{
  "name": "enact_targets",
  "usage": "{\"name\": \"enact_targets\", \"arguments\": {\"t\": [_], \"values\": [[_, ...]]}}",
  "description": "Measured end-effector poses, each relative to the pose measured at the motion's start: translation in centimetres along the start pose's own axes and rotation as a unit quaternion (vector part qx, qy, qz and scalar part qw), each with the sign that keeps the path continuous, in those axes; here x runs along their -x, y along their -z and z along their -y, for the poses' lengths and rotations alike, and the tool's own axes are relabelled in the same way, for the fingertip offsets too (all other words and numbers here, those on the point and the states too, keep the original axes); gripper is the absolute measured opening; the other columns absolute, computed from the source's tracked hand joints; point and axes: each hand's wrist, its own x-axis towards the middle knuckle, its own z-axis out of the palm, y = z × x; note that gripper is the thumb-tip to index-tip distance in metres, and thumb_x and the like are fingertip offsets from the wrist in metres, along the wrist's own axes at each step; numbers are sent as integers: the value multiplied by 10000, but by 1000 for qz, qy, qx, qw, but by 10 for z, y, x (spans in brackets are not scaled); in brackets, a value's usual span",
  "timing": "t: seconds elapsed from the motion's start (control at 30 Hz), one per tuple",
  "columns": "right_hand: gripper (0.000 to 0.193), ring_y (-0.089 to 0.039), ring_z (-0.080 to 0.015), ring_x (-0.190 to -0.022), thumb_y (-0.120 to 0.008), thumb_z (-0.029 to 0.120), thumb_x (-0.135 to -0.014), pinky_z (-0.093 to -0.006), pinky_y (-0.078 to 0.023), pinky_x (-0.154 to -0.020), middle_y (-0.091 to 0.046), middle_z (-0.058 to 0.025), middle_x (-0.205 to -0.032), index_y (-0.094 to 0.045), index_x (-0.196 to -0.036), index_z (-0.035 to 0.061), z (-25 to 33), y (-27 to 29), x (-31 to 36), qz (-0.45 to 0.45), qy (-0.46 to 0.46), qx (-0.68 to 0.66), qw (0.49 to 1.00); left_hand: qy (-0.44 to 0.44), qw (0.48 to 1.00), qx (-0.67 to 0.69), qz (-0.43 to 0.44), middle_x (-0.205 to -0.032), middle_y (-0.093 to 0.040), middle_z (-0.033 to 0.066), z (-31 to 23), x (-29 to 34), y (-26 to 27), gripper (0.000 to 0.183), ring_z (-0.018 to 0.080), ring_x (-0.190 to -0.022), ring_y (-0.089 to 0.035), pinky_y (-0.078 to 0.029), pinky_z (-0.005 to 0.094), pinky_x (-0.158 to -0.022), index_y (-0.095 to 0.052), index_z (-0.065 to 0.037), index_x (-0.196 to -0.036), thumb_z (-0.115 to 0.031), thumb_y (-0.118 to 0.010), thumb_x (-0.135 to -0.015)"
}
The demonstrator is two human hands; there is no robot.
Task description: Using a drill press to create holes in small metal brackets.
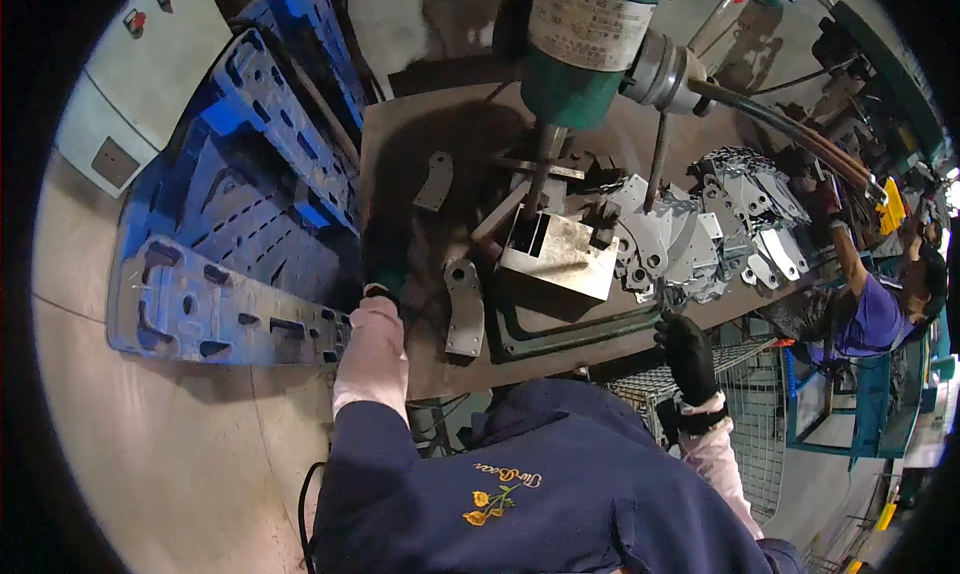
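Observation:
My right hand (688, 356), in a black glove, is off the table's front edge beside a heap of flat grey metal plates (665, 229). Its fingers look loosely apart, and I see nothing in them. At the table's left edge, my left hand (386, 272) is lost in dark shadow, so its fingers cannot be made out. Nearest to it lie two loose curved metal plates, one close (465, 309) and one farther back (434, 182). Between my hands a bright block-shaped metal fixture (565, 259) sits on a green base (590, 331), under the spindle of a green drill press (570, 84).
Long handle bars (785, 129) reach right from the press. Blue plastic pallets (235, 299) stand left of the table (425, 369), near a pale cabinet (150, 69). Below my right hand is a wire basket (755, 414). A person in purple (870, 319) works at the right.

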Motion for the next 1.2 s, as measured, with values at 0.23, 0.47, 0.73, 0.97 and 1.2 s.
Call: {"name": "enact_targets", "arguments": {"t": [0.23, 0.47, 0.73, 0.97, 1.2], "values": [[357, -611, -150, -876, -486, 268, -986, -271, -490, -781, -640, -64, -1013, -573, -1221, 15, 39, -22, -32, 58, -79, -14, 995, 318, 911, 262, -25, -1362, -538, 174, -10, 21, 84, 434, 307, -1256, -492, -372, 373, -1056, -465, -54, -1397, -183, -487, -984], [372, -617, -151, -863, -502, 305, -977, -272, -496, -769, -642, -73, -1029, -586, -1182, 5, 22, 0, -61, 140, -27, 38, 989, 218, 954, 162, 129, -1397, -517, 157, -10, 75, 145, 448, 279, -1252, -501, -397, 388, -1047, -466, -35, -1397, -199, -504, -982], [344, -631, -146, -840, -516, 295, -971, -263, -503, -759, -648, -67, -1045, -592, -1182, 35, 15, 28, -78, 143, -65, 14, 987, 128, 947, 228, 186, -1160, -636, 173, -112, 47, 190, 431, 361, -1027, -612, -492, 441, -875, -576, -56, -1257, -304, -523, -908], [324, -648, -161, -859, -546, 326, -964, -282, -510, -734, -674, -70, -1030, -610, -1147, 67, -15, 48, -87, 116, -54, -15, 992, 287, 746, 529, 286, -1210, -647, 145, -233, 48, 191, 377, 314, -1091, -622, -493, 392, -917, -672, -118, -1183, -339, -616, -883], [281, -601, -124, -701, -567, 307, -952, -284, -486, -626, -665, -35, -878, -628, -1061, 55, -20, 63, -92, 74, -10, 24, 997, 118, 811, 520, 242, -1134, -666, 171, -310, 53, 184, 331, 334, -1044, -629, -486, 413, -907, -672, -83, -1150, -292, -621, -898]]}}
